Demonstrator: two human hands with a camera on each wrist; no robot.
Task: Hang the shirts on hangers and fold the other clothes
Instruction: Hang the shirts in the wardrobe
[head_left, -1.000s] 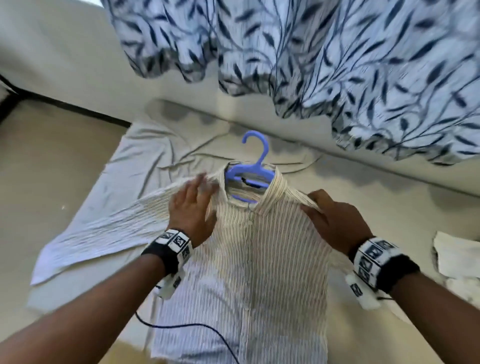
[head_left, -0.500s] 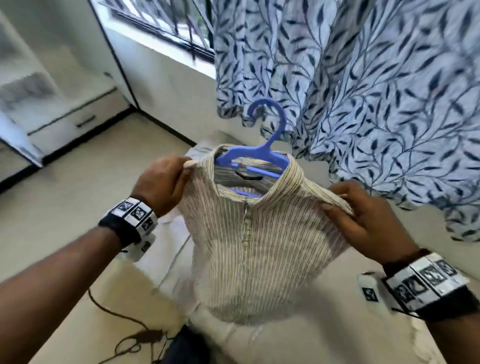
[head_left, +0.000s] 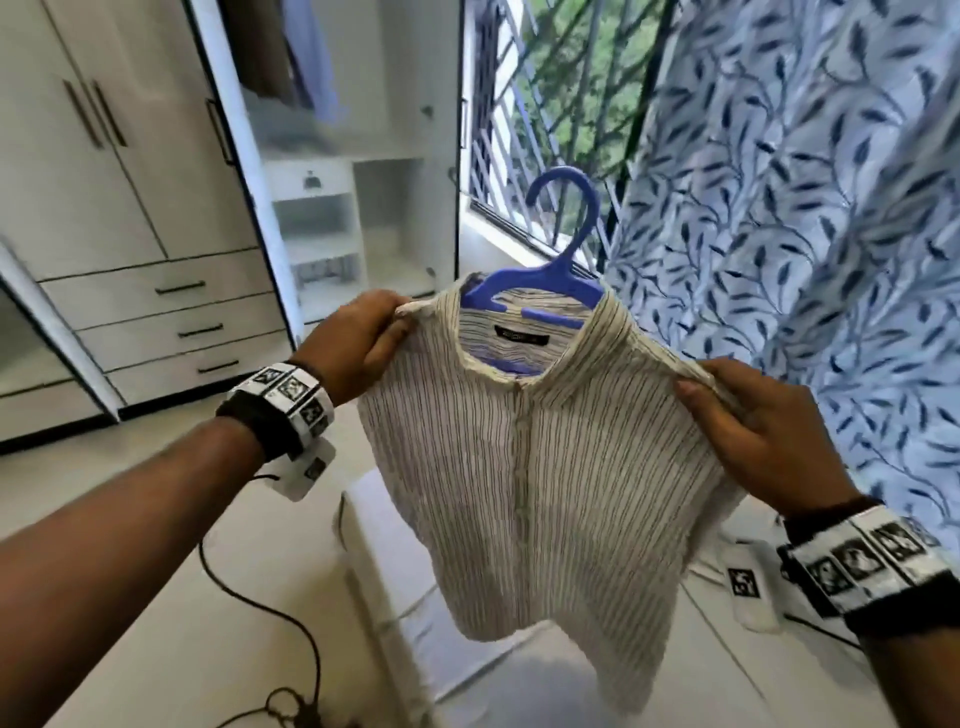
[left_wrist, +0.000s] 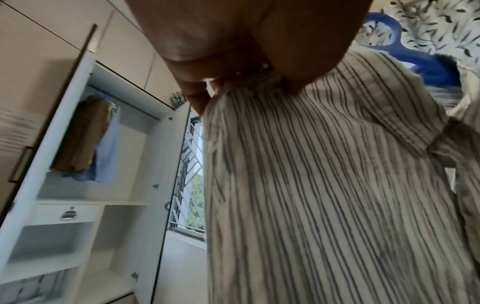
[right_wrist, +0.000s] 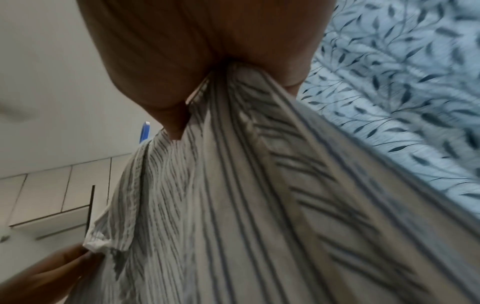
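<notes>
Room: a bedroom with a white wardrobe (head_left: 156, 218), its door open, and a window behind a leafy blue curtain (head_left: 810, 218).
Landmark: the striped shirt (head_left: 540, 478), held up in the air in the middle of the head view.
Hanger: the blue hanger (head_left: 540, 283) sits inside the shirt's collar, and its hook pokes up above the shirt.
Left hand: the left hand (head_left: 358, 345) pinches the shirt's shoulder on the wardrobe side, with the fingers curled round the cloth.
Right hand: the right hand (head_left: 753, 431) pinches the other shoulder on the curtain side, thumb on top.
Inside the wardrobe: a brown top and a blue top (left_wrist: 88, 139) hang from a rail, past the shirt's left side.
Below the shirt: a white bed (head_left: 395, 571) and a black cable (head_left: 270, 613) on the floor.
Step in hand: I think the shirt is being carried to the wardrobe rail.
How to do it well: keep both shoulders level so the hanger does not slip out. Before hanging, move one hand to the hook. Lift the hook over the rail, then let the cloth drop straight. Keep the hem away from the cable.
</notes>
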